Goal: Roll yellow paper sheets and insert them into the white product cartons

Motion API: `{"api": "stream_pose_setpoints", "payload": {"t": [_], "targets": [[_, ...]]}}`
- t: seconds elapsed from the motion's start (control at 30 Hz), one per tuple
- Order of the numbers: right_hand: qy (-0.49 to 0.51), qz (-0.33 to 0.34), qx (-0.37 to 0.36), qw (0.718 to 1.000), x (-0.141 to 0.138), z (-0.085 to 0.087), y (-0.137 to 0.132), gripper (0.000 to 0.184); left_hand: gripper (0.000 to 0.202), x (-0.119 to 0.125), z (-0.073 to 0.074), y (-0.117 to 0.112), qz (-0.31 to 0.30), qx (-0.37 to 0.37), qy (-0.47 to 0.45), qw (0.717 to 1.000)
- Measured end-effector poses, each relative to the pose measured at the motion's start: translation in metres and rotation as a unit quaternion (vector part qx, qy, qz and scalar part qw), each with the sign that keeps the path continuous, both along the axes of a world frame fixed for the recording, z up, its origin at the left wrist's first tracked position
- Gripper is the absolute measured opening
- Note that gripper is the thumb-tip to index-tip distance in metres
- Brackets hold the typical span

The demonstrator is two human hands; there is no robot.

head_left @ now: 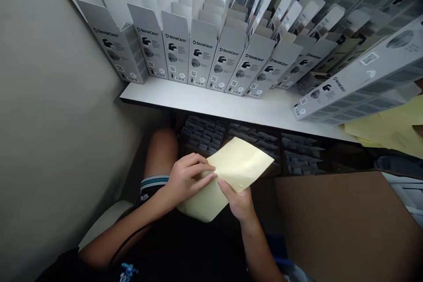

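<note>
Lying before the bench, the yellow sheet has its edge in the closed right grip, its middle pinched by the left grip.

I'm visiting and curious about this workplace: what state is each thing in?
Pale yellow sheet: bent, held.
Left hand: fingertips on the sheet.
Right hand: gripping the sheet, thumb on top.
SilverCrest boxes in the row: standing upright, top flaps raised.
SilverCrest packaging at right: top out of view, open or shut unclear.
Loose yellow sheets: lying overlapped.
Small packages beneath the white tabletop: packed in rows.
</note>
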State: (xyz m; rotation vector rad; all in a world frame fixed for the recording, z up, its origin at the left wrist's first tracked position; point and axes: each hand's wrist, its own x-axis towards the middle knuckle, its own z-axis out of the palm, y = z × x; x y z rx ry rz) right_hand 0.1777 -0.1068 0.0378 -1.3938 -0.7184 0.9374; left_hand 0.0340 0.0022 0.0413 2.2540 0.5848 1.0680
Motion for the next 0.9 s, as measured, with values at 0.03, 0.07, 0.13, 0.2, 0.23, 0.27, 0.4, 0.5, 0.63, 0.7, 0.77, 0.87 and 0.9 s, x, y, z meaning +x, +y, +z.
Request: {"api": "stream_pose_setpoints", "payload": {"t": [0.03, 0.07, 0.13, 0.2, 0.23, 0.27, 0.4, 0.5, 0.63, 0.7, 0.77, 0.87, 0.9], "targets": [[-0.015, 0.007, 0.0, 1.0, 0.0, 0.002, -0.001, 0.032, 0.01, -0.001, 0.0, 0.001, -0.016, -0.021, -0.002, 1.0], [-0.029, 0.014, 0.002, 0.999, 0.0, 0.004, -0.001, 0.031, 0.01, -0.001, 0.001, 0.001, -0.029, -0.031, 0.0, 0.999], [-0.051, 0.027, 0.003, 0.998, 0.001, 0.008, -0.002, 0.029, 0.01, -0.003, 0.004, 0.002, -0.04, -0.013, 0.02, 0.999], [-0.068, 0.042, 0.002, 0.997, 0.003, 0.011, -0.003, 0.027, 0.011, -0.005, 0.008, 0.001, -0.033, 0.039, 0.047, 0.998], [-0.075, 0.053, 0.003, 0.996, 0.004, 0.012, -0.003, 0.026, 0.012, -0.006, 0.01, 0.001, -0.028, 0.065, 0.057, 0.996], [-0.082, 0.066, 0.004, 0.994, 0.005, 0.013, -0.003, 0.026, 0.012, -0.006, 0.012, 0.001, -0.025, 0.083, 0.065, 0.994], [-0.099, 0.08, 0.019, 0.992, 0.006, 0.015, -0.003, 0.025, 0.014, -0.009, 0.017, 0.001, -0.049, 0.061, 0.071, 0.994], [-0.11, 0.054, 0.013, 0.992, 0.003, 0.014, -0.004, 0.018, 0.015, -0.012, 0.02, 0.002, -0.083, -0.005, 0.064, 0.994], [-0.124, 0.091, 0.004, 0.988, 0.008, 0.01, -0.006, 0.017, 0.018, -0.013, 0.022, 0.002, -0.113, -0.096, 0.05, 0.988], [-0.127, 0.125, 0.001, 0.984, 0.013, 0.007, -0.007, 0.019, 0.019, -0.013, 0.022, 0.001, -0.12, -0.132, 0.044, 0.983], [-0.123, 0.147, -0.002, 0.981, 0.017, 0.004, -0.007, 0.02, 0.02, -0.012, 0.021, 0.0, -0.121, -0.142, 0.042, 0.982], [-0.1, 0.142, -0.006, 0.985, 0.02, -0.001, -0.008, 0.021, 0.02, -0.012, 0.018, -0.002, -0.118, -0.138, 0.038, 0.983], [-0.092, 0.14, -0.007, 0.986, 0.02, -0.002, -0.008, 0.021, 0.02, -0.012, 0.017, -0.002, -0.118, -0.14, 0.036, 0.982]]}}
